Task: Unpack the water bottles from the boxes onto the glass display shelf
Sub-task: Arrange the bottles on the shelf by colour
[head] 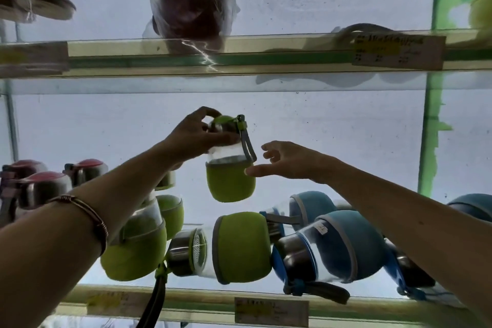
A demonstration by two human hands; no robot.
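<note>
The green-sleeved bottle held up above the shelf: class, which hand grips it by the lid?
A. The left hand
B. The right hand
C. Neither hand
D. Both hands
A: the left hand curls round the lid of the green-sleeved bottle, while the right hand reaches with fingers spread, only a fingertip near the sleeve.

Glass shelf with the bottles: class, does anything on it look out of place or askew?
Yes. On the lower glass shelf, one green bottle and a blue bottle lie on their sides instead of upright, straps hanging over the front edge. The left hand holds another green-sleeved bottle up by its lid.
</note>
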